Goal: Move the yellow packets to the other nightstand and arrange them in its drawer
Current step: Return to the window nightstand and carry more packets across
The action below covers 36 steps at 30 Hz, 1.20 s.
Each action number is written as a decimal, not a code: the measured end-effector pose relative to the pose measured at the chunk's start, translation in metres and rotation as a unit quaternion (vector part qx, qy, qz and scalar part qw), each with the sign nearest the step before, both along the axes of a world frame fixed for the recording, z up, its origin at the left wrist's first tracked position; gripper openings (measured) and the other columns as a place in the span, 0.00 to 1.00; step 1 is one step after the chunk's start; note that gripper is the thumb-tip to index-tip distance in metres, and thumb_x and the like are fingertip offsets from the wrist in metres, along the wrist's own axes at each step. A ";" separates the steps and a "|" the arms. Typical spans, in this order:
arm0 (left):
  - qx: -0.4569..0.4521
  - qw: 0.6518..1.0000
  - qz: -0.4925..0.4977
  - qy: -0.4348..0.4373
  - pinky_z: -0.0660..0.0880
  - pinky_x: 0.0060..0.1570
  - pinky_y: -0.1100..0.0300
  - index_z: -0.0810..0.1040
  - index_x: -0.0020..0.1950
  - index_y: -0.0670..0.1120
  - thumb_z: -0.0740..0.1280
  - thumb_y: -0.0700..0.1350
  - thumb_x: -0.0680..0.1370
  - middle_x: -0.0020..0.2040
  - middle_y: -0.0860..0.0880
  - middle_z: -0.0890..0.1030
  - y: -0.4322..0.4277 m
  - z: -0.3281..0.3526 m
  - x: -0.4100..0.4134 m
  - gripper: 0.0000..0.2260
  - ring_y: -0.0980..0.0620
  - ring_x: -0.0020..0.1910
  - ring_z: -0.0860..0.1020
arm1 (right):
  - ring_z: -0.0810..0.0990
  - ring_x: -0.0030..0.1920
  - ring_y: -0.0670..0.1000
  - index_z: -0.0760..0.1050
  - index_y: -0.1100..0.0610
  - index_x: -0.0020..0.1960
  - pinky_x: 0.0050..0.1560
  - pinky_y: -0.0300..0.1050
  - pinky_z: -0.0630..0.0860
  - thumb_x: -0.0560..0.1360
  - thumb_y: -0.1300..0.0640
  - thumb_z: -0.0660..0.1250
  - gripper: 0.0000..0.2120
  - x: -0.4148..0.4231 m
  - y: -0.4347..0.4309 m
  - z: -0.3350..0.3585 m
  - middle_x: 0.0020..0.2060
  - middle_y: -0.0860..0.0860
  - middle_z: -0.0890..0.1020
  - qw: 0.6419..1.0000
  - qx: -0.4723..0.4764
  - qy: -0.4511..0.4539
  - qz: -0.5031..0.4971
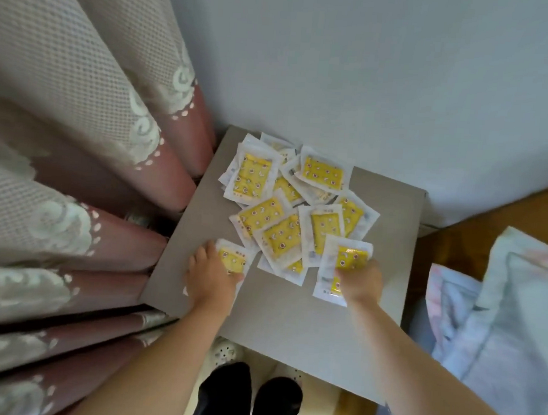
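Several yellow packets (pixel 286 205) in clear white-edged wrappers lie in a loose heap on the grey nightstand top (pixel 291 318), toward its back. My left hand (pixel 209 275) lies flat over one packet (pixel 232 259) at the heap's near left, with the packet's corner showing from under my palm. My right hand (pixel 361 282) pinches another packet (pixel 348 257) at the heap's near right, thumb on top and fingers behind its creased edge. No drawer is in sight.
Pink and beige curtains (pixel 73 177) hang against the nightstand's left side. A pale wall (pixel 373 68) stands behind it. A bed with light bedding (pixel 501 320) is on the right. My legs and slippers (pixel 253 394) are below the nightstand's front edge.
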<state>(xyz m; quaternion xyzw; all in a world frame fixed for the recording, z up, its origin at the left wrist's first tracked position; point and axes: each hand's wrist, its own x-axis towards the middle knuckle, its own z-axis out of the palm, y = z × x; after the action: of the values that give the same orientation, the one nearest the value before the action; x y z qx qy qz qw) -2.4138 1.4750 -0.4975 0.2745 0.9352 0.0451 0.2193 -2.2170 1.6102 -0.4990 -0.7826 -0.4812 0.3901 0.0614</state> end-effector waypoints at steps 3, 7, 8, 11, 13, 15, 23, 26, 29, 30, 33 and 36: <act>0.015 1.000 0.008 -0.009 0.66 0.61 0.51 0.62 0.73 0.42 0.76 0.55 0.67 0.68 0.42 0.69 -0.007 0.000 -0.002 0.41 0.42 0.66 0.66 | 0.81 0.48 0.60 0.77 0.62 0.48 0.42 0.45 0.72 0.70 0.60 0.72 0.09 0.013 0.005 0.014 0.44 0.59 0.81 0.999 0.001 0.053 -0.004; 0.045 0.995 0.033 -0.080 0.61 0.67 0.50 0.57 0.76 0.42 0.76 0.54 0.69 0.71 0.41 0.65 -0.009 0.002 -0.010 0.43 0.42 0.71 0.61 | 0.79 0.43 0.55 0.76 0.59 0.43 0.43 0.44 0.72 0.69 0.60 0.75 0.08 0.003 0.022 0.036 0.39 0.55 0.79 0.993 -0.007 0.113 0.014; 0.049 0.994 0.028 -0.090 0.62 0.67 0.50 0.57 0.77 0.44 0.76 0.54 0.68 0.71 0.42 0.65 -0.009 0.003 -0.011 0.44 0.42 0.71 0.62 | 0.79 0.44 0.55 0.77 0.60 0.43 0.44 0.44 0.73 0.69 0.60 0.74 0.07 -0.007 0.028 0.038 0.39 0.55 0.79 0.994 -0.006 0.103 0.031; 0.014 0.997 -0.009 -0.075 0.64 0.64 0.52 0.56 0.77 0.48 0.77 0.55 0.66 0.69 0.45 0.65 -0.008 0.005 -0.009 0.46 0.44 0.68 0.63 | 0.79 0.52 0.59 0.79 0.63 0.50 0.51 0.48 0.74 0.70 0.54 0.73 0.14 -0.044 0.038 0.030 0.48 0.60 0.79 0.991 0.017 -0.001 0.134; -0.006 0.998 -0.028 -0.049 0.66 0.61 0.54 0.60 0.74 0.49 0.77 0.56 0.66 0.67 0.46 0.67 -0.010 0.006 -0.007 0.43 0.45 0.66 0.65 | 0.73 0.59 0.60 0.75 0.62 0.57 0.58 0.51 0.72 0.70 0.49 0.72 0.22 -0.062 0.034 0.018 0.59 0.60 0.72 0.978 0.017 -0.096 0.185; 0.002 0.999 -0.006 -0.052 0.68 0.58 0.54 0.65 0.69 0.48 0.78 0.54 0.65 0.65 0.47 0.72 -0.010 0.003 -0.007 0.38 0.46 0.63 0.69 | 0.69 0.63 0.60 0.69 0.61 0.63 0.61 0.53 0.70 0.69 0.49 0.73 0.27 -0.068 0.029 0.014 0.62 0.58 0.68 0.973 0.018 -0.142 0.181; 0.087 0.977 0.027 -0.191 0.73 0.42 0.57 0.78 0.52 0.43 0.73 0.46 0.73 0.51 0.46 0.81 -0.010 0.019 -0.011 0.11 0.45 0.48 0.79 | 0.78 0.51 0.57 0.69 0.61 0.59 0.45 0.48 0.74 0.67 0.61 0.76 0.25 -0.053 0.026 0.022 0.50 0.54 0.77 0.992 -0.032 0.110 -0.049; 0.159 0.951 0.014 -0.264 0.75 0.47 0.57 0.78 0.57 0.43 0.68 0.42 0.77 0.52 0.47 0.82 0.004 0.045 -0.012 0.10 0.47 0.50 0.80 | 0.80 0.47 0.56 0.75 0.59 0.43 0.44 0.49 0.78 0.68 0.62 0.76 0.10 -0.029 0.019 0.026 0.45 0.56 0.80 0.971 -0.078 0.196 -0.109; 0.156 0.944 -0.047 -0.288 0.74 0.53 0.56 0.75 0.62 0.44 0.65 0.40 0.78 0.56 0.49 0.80 0.038 0.052 -0.004 0.12 0.48 0.55 0.78 | 0.81 0.49 0.59 0.78 0.59 0.48 0.54 0.62 0.77 0.65 0.61 0.78 0.14 -0.005 0.010 0.023 0.51 0.58 0.82 0.955 -0.114 0.232 -0.146; 0.149 0.944 -0.063 -0.286 0.75 0.54 0.54 0.75 0.61 0.43 0.65 0.40 0.78 0.57 0.48 0.79 0.052 0.048 0.002 0.12 0.47 0.55 0.77 | 0.82 0.50 0.61 0.78 0.60 0.51 0.54 0.64 0.77 0.65 0.61 0.78 0.17 0.003 0.008 0.019 0.51 0.59 0.82 0.950 -0.125 0.239 -0.159; 0.100 0.967 -0.138 -0.189 0.73 0.56 0.50 0.76 0.56 0.40 0.68 0.45 0.77 0.59 0.43 0.75 0.087 0.032 0.019 0.11 0.43 0.60 0.73 | 0.82 0.49 0.62 0.78 0.61 0.52 0.53 0.66 0.76 0.65 0.63 0.78 0.17 0.017 0.002 0.015 0.49 0.61 0.83 0.936 -0.149 0.258 -0.189; 0.011 0.976 -0.201 -0.082 0.67 0.63 0.49 0.76 0.61 0.45 0.72 0.52 0.73 0.66 0.46 0.68 0.101 0.022 0.029 0.20 0.44 0.67 0.64 | 0.82 0.48 0.62 0.78 0.60 0.49 0.53 0.66 0.76 0.66 0.63 0.77 0.13 0.027 -0.005 0.013 0.48 0.61 0.83 0.929 -0.149 0.268 -0.206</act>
<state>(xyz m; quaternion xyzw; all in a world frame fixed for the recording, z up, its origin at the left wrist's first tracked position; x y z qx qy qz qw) -2.3844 1.5756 -0.4757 0.4549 0.8390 0.0329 0.2967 -2.1905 1.6050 -0.4857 -0.7309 -0.2115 0.6315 0.1493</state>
